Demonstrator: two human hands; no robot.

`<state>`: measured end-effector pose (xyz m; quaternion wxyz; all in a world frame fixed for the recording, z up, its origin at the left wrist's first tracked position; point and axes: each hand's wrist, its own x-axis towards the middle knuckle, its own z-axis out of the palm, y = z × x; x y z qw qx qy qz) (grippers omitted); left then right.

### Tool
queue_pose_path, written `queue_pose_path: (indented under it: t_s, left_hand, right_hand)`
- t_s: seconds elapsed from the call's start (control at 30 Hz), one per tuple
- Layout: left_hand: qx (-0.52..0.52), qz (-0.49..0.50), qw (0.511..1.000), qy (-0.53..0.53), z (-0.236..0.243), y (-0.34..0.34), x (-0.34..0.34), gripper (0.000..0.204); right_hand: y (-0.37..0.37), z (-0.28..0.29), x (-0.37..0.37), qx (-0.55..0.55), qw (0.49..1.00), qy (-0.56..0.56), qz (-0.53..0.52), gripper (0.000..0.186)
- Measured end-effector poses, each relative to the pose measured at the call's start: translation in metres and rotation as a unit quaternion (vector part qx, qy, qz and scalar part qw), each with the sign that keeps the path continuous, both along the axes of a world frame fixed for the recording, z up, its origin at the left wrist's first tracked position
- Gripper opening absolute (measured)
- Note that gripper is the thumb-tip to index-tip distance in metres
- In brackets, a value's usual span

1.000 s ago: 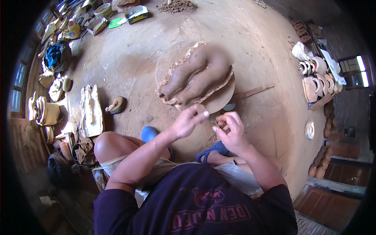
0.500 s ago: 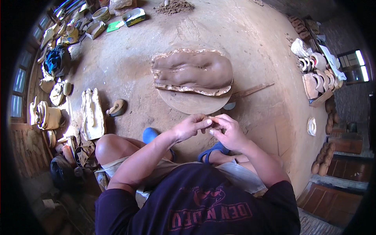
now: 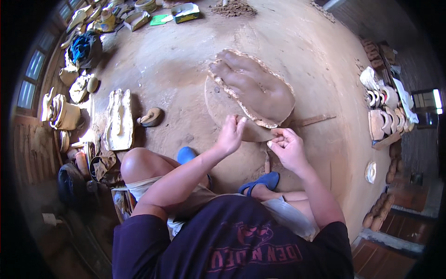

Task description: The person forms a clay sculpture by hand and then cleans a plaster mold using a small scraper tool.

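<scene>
A pale, rough-edged mould [image 3: 260, 122] filled with smooth, lumpy brown clay [image 3: 255, 86] lies diagonally on a round turntable [image 3: 218, 107]. My left hand [image 3: 232, 130] is at the turntable's near-left edge, fingers curled closed; what they grip is hidden. My right hand [image 3: 285, 143] is to its right, beside the mould's near end, thumb and fingers pinched around something too small to make out. A wooden-handled tool [image 3: 267, 163] lies on the floor below the turntable, between my hands and my right foot.
An empty white mould [image 3: 118, 118] and a rounded object [image 3: 149, 118] lie to the left. Pots, trays and bags [image 3: 83, 49] line the left wall. A board [image 3: 316, 119] lies right of the turntable. Curved mould pieces [image 3: 385, 121] are stacked along the right. My blue-shod feet [image 3: 260, 183] are below.
The mould and clay have turned from crosswise to diagonal. My hands, together half a second ago, are apart, the left one higher at the turntable's edge. The whole view has shifted slightly.
</scene>
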<state>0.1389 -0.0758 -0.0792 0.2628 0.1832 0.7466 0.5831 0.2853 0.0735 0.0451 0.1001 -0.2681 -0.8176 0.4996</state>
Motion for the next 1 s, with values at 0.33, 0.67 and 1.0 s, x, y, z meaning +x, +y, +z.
queue_pose_path:
  t_s: [0.33,0.67,1.0]
  left_hand:
    - [0.050,0.030,0.995,0.079,-0.024,0.002,-0.006,0.047]
    - [-0.004,0.031,0.999,0.039,-0.031,-0.002,-0.035,0.043]
    - [-0.035,-0.008,0.998,0.058,-0.024,-0.006,-0.045,0.055]
  right_hand:
    - [0.003,0.030,-0.148,0.216,0.960,-0.006,0.179,0.021]
    - [0.025,-0.038,-0.301,0.458,0.838,-0.028,0.294,0.025]
    - [0.028,-0.054,-0.321,0.565,0.739,-0.086,0.357,0.020]
